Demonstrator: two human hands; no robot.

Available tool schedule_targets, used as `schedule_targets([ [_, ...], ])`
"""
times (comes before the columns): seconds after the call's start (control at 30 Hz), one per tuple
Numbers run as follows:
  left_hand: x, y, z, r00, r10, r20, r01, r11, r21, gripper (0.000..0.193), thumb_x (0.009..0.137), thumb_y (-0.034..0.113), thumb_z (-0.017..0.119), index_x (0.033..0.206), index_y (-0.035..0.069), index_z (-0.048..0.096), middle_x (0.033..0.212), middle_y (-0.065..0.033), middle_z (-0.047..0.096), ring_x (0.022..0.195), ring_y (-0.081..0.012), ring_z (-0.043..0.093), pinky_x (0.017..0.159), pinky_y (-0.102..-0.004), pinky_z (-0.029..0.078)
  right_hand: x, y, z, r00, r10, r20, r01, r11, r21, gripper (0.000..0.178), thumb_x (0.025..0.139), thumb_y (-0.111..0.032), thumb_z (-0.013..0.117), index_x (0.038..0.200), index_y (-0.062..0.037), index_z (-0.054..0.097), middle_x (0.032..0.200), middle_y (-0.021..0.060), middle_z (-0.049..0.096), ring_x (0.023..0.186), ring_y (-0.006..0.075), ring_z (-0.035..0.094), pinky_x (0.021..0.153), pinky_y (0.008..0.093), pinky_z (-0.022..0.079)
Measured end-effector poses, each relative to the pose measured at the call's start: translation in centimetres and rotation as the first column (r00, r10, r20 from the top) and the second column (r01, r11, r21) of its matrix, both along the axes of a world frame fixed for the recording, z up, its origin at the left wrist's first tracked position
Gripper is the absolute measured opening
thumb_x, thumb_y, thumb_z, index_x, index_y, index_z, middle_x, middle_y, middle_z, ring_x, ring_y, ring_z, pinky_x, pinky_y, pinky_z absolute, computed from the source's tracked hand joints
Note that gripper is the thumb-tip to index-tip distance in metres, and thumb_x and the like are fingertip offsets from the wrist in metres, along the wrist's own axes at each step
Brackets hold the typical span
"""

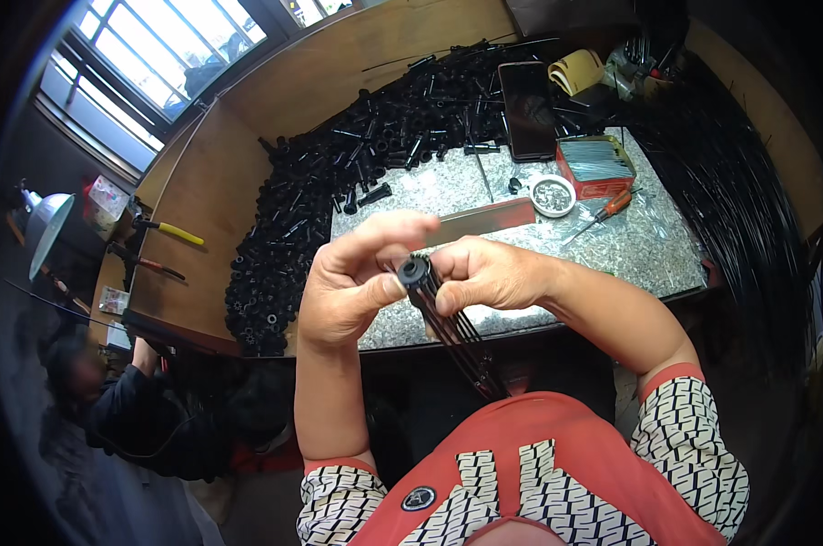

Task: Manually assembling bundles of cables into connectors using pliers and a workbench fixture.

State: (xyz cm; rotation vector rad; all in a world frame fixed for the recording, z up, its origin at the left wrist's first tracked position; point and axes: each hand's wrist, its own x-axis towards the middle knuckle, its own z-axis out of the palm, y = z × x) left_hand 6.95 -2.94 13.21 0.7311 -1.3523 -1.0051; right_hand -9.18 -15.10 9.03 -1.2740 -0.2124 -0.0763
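Observation:
Over the near edge of the speckled stone slab (411, 196), both hands meet around what looks like an umbrella frame. Its round black hub (414, 270) faces up, and thin black ribs (464, 350) run down from it toward my lap. The thumb of my left hand (334, 296) presses the hub's left side; its index finger is raised and slightly blurred, the other fingers curl behind. My right hand (501, 273) pinches the frame just right of the hub, thumb on the ribs. Anything small between the fingertips is hidden.
Beyond the hands lie a flat metal bar (484, 220), a white dish of small parts (553, 196), a screwdriver (612, 205), a red box of thin rods (603, 187) and a phone (527, 109). Black plastic parts (311, 182) heap left and behind; black rods (721, 182) lie right. Another person (147, 409) is at left.

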Motion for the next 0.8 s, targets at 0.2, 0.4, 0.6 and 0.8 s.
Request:
schedule_targets([
  [0.2, -2.0, 1.0, 0.9, 0.882, 0.472, 0.007, -0.466, 0.869, 0.167, 0.047, 0.084, 0.004, 0.068, 0.124, -0.006, 0.046, 0.085, -0.0108, 0.067, 0.076, -0.0116, 0.064, 0.07, -0.0231, 0.052, 0.0, 1.6, 1.4, 0.854, -0.517, 0.059, 0.519, 0.839, -0.162, 0.017, 0.084, -0.012, 0.07, 0.078, -0.0042, 0.055, 0.08, 0.0022, 0.063, 0.068, 0.0067, 0.056, 0.06, 0.0211, 0.045],
  [0.4, -3.4, 1.8, 1.5, 0.661, 0.632, 0.405, -0.672, 0.738, -0.055, 0.035, 0.079, -0.004, 0.069, 0.112, -0.005, 0.056, 0.083, -0.0081, 0.068, 0.076, -0.0081, 0.063, 0.066, -0.0201, 0.051, 0.3, 2.9, 2.1, 0.729, -0.612, 0.305, 0.679, 0.59, -0.438, 0.033, 0.079, -0.024, 0.074, 0.073, 0.0009, 0.052, 0.064, 0.012, 0.057, 0.057, 0.0217, 0.055, 0.054, 0.0339, 0.043],
  [0.6, -2.9, 2.4, 1.4, 0.671, 0.643, 0.37, -0.646, 0.751, -0.134, 0.026, 0.078, -0.004, 0.07, 0.104, -0.005, 0.063, 0.088, -0.0092, 0.068, 0.078, -0.0105, 0.064, 0.069, -0.0224, 0.052, 0.5, 2.5, 0.8, 0.817, -0.521, 0.247, 0.576, 0.751, -0.322, 0.024, 0.084, -0.019, 0.067, 0.079, 0.0012, 0.056, 0.068, 0.01, 0.06, 0.064, 0.0164, 0.056, 0.059, 0.0319, 0.044],
  [0.8, -2.1, 2.8, 1.0, 0.832, 0.488, 0.264, -0.496, 0.867, -0.039, 0.025, 0.084, -0.005, 0.064, 0.108, -0.007, 0.061, 0.091, -0.0092, 0.066, 0.081, -0.012, 0.063, 0.072, -0.0223, 0.051, 0.4, 2.5, 1.1, 0.842, -0.484, 0.238, 0.538, 0.725, -0.43, 0.016, 0.087, -0.012, 0.065, 0.081, -0.0004, 0.056, 0.074, 0.0033, 0.06, 0.071, 0.0081, 0.058, 0.06, 0.0249, 0.047],
])
